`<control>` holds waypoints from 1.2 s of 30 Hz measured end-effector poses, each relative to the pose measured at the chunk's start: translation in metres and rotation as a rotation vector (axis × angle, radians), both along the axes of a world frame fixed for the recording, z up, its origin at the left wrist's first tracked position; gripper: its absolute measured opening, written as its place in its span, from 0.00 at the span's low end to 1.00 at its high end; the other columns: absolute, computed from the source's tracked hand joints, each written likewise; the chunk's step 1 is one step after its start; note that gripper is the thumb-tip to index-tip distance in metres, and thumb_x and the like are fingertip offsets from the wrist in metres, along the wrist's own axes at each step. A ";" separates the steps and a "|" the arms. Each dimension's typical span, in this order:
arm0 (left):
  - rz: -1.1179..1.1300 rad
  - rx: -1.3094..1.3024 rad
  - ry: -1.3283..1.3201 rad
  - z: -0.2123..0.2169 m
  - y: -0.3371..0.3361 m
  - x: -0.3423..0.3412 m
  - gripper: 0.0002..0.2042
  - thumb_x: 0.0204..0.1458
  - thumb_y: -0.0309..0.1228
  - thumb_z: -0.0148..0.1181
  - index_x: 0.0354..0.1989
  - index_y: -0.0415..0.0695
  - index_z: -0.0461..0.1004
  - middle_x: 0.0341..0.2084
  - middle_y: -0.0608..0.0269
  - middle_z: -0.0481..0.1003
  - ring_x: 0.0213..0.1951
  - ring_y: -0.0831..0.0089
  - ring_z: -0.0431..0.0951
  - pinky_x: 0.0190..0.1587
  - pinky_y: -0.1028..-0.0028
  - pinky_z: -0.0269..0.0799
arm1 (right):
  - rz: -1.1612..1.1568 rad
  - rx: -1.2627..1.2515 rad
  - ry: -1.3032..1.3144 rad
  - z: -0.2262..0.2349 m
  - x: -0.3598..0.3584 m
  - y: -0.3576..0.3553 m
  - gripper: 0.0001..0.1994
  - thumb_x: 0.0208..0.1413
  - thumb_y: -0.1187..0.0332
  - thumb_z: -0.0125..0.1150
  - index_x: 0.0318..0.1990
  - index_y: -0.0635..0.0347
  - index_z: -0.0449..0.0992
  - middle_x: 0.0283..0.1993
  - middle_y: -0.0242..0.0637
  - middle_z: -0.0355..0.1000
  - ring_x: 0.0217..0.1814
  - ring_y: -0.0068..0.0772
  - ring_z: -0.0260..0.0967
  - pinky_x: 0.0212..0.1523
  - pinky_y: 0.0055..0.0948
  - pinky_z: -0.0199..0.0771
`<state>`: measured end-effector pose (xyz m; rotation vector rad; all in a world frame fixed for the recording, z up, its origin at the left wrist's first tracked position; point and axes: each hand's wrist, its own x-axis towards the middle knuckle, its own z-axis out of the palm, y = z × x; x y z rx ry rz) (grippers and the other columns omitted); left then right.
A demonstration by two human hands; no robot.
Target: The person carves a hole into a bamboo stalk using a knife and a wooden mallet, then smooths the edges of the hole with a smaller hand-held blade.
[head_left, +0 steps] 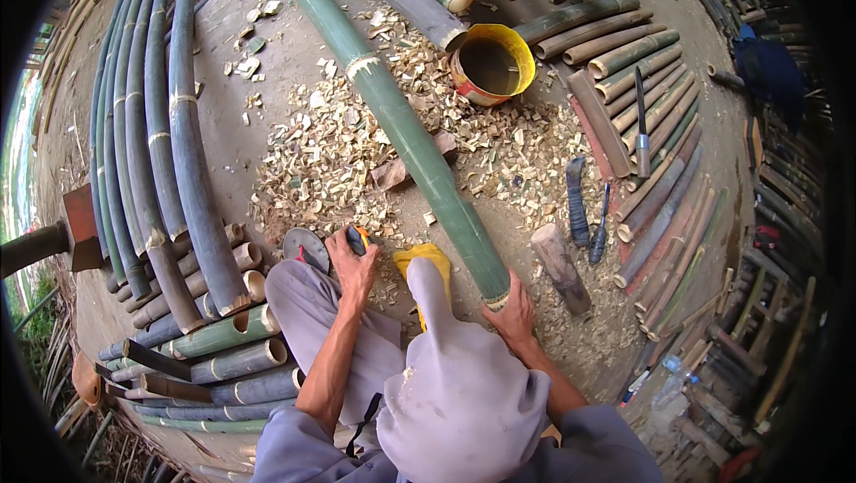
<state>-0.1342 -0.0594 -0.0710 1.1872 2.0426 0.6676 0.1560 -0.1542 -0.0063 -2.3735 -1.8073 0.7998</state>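
Gripping the near cut end of the long green bamboo pole (410, 140) — right hand (514, 313) clasped around it. Left hand (352, 260) closed on a small orange-and-black tool (358, 237), ground centre, among pale bamboo chips (339, 144).

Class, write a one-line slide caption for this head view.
Seated person's right hand steadies a long green bamboo pole; left hand holds an orange tool.

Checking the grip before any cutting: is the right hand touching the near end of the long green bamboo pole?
Touching. The head view shows the right hand cupped over the cut near end of the long green bamboo pole, fingers on its rim.
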 end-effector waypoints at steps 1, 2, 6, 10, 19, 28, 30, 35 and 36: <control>-0.010 0.053 0.070 -0.004 -0.002 -0.005 0.31 0.34 0.35 0.64 0.51 0.38 0.66 0.40 0.49 0.64 0.46 0.53 0.65 0.51 0.61 0.61 | -0.015 -0.017 -0.001 -0.001 -0.002 0.000 0.43 0.33 0.64 0.71 0.61 0.59 0.54 0.47 0.54 0.68 0.48 0.56 0.67 0.46 0.47 0.69; -0.033 0.038 0.173 -0.009 -0.005 -0.007 0.32 0.34 0.35 0.65 0.52 0.39 0.65 0.42 0.48 0.64 0.47 0.53 0.65 0.52 0.60 0.61 | -0.029 -0.034 -0.004 -0.001 -0.004 0.001 0.43 0.34 0.64 0.71 0.61 0.59 0.54 0.47 0.53 0.68 0.48 0.56 0.67 0.46 0.48 0.69; -0.137 0.182 0.331 -0.002 0.020 0.004 0.35 0.34 0.30 0.67 0.56 0.42 0.63 0.50 0.46 0.62 0.51 0.50 0.64 0.55 0.58 0.60 | -0.034 0.023 -0.017 -0.008 -0.003 0.000 0.42 0.33 0.64 0.71 0.60 0.59 0.56 0.47 0.53 0.68 0.47 0.57 0.67 0.46 0.47 0.69; -0.240 0.287 0.093 0.010 0.078 0.033 0.36 0.36 0.25 0.67 0.59 0.43 0.60 0.54 0.48 0.62 0.57 0.52 0.62 0.60 0.62 0.60 | -0.051 -0.006 -0.004 -0.005 0.001 -0.003 0.42 0.32 0.64 0.71 0.59 0.59 0.57 0.47 0.53 0.68 0.47 0.56 0.68 0.46 0.47 0.70; -0.410 0.274 0.319 -0.025 0.108 0.036 0.26 0.37 0.28 0.66 0.50 0.48 0.70 0.47 0.63 0.67 0.51 0.62 0.65 0.49 0.58 0.62 | -0.095 -0.080 0.001 -0.027 0.003 -0.014 0.43 0.30 0.62 0.73 0.58 0.58 0.56 0.47 0.51 0.67 0.48 0.56 0.67 0.45 0.46 0.70; -0.431 0.285 0.345 -0.023 0.116 0.034 0.24 0.36 0.31 0.67 0.47 0.46 0.74 0.37 0.59 0.69 0.45 0.58 0.68 0.47 0.63 0.64 | -0.067 -0.002 0.009 -0.011 -0.001 -0.002 0.43 0.31 0.64 0.74 0.58 0.57 0.56 0.48 0.52 0.67 0.49 0.56 0.66 0.46 0.47 0.69; -0.439 0.317 0.371 -0.022 0.113 0.032 0.23 0.37 0.32 0.67 0.47 0.46 0.74 0.37 0.59 0.69 0.44 0.59 0.68 0.46 0.64 0.64 | -0.094 -0.051 0.040 -0.011 -0.002 -0.003 0.44 0.31 0.62 0.74 0.60 0.57 0.56 0.48 0.52 0.67 0.52 0.56 0.64 0.51 0.49 0.65; -0.447 0.295 0.378 -0.022 0.111 0.032 0.22 0.39 0.33 0.66 0.47 0.47 0.74 0.35 0.60 0.68 0.41 0.60 0.68 0.45 0.64 0.64 | -0.020 -0.022 -0.096 0.021 -0.015 0.017 0.47 0.33 0.56 0.73 0.63 0.55 0.53 0.49 0.51 0.67 0.58 0.54 0.59 0.58 0.54 0.55; -0.448 0.267 0.378 -0.020 0.111 0.034 0.22 0.39 0.33 0.66 0.47 0.48 0.74 0.35 0.60 0.68 0.41 0.60 0.68 0.45 0.64 0.64 | -0.002 0.002 -0.128 0.027 -0.020 0.026 0.47 0.33 0.55 0.72 0.63 0.55 0.52 0.49 0.51 0.67 0.59 0.53 0.58 0.59 0.54 0.52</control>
